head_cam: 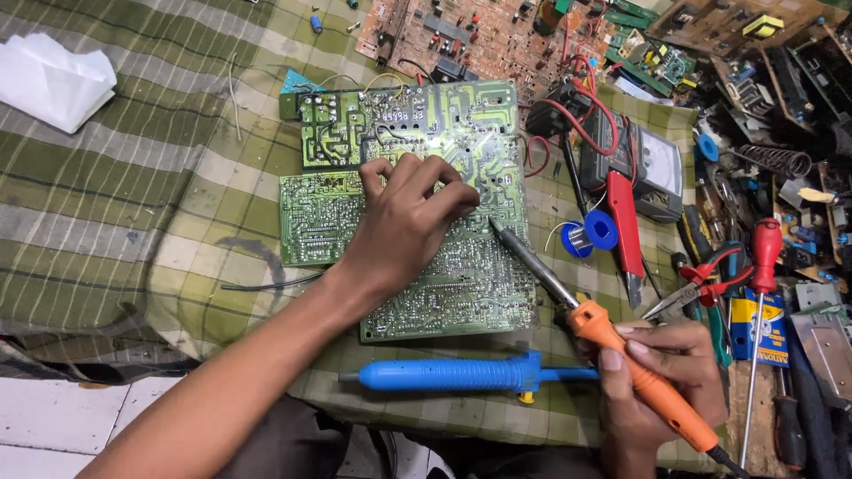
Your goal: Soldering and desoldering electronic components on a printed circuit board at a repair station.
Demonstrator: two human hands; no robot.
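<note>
Right hand [661, 377] closed round orange soldering iron [612, 341]; shaft slants far-left, tip at green circuit board [461, 266], just right of left hand [404, 222], curled, pressing board.

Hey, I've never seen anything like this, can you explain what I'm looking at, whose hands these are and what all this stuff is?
This is one picture from a camera worn on a person's head, looking down at their own two bare hands. The left hand rests with bent fingers on a large green circuit board, solder side up, which lies on a green checked cloth. The right hand holds an orange-handled soldering iron, its metal tip against the board beside the left hand. In front of the board lies a blue desoldering pump. To the right are a blue spool of solder wire, a multimeter, a red-handled screwdriver, red-handled pliers and more loose parts. Behind lies a brown circuit board. A white cloth or paper sits far left.
</note>
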